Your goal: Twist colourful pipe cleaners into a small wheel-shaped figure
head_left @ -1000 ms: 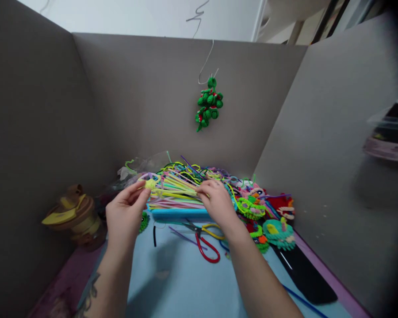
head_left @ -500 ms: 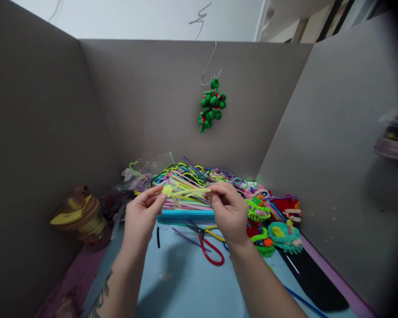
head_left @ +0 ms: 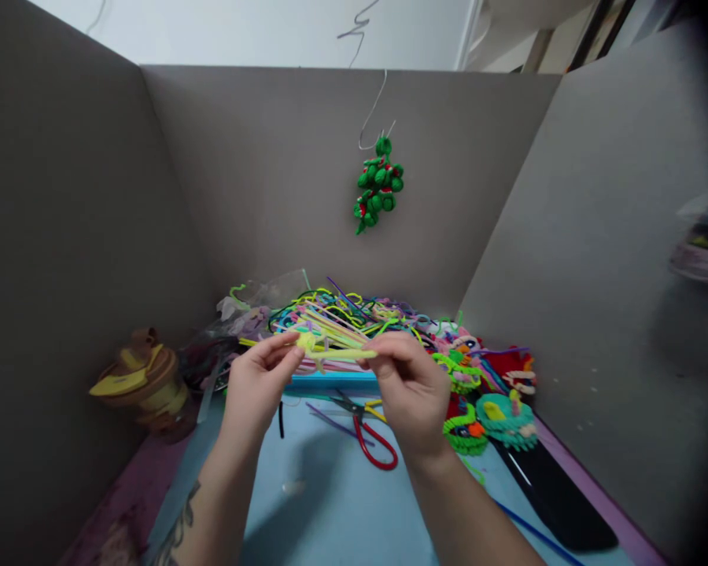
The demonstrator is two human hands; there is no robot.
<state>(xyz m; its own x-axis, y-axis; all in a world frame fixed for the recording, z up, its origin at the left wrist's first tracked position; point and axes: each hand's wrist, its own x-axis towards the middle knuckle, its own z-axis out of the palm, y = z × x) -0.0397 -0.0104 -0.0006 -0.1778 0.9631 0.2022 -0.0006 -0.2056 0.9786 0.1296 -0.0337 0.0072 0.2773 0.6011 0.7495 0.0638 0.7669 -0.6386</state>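
Between my hands stretches a pale yellow pipe cleaner piece (head_left: 342, 354), with a small wound bunch at its left end and straight stems to the right. My left hand (head_left: 259, 376) pinches the bunch between thumb and fingers. The stem ends sit in the closed fingers of my right hand (head_left: 411, 385); the tips are partly hidden. Behind lies a heap of colourful pipe cleaners (head_left: 336, 318) in and around a blue tray (head_left: 333, 384). Red-handled scissors (head_left: 374, 442) rest below my right hand, near a purple pipe cleaner (head_left: 336, 423) and a short black piece (head_left: 282, 420).
A green and red fuzzy ornament (head_left: 379, 185) hangs from a wire on the grey back panel (head_left: 271, 173). Bright fuzzy figures (head_left: 466, 424) and a black flat object (head_left: 558, 499) lie at the right. A lidded jar (head_left: 147, 385) stands left on the blue mat (head_left: 330, 519).
Both hands have shifted slightly right and down with the yellow piece. Its stems now look closer together and lie more level.
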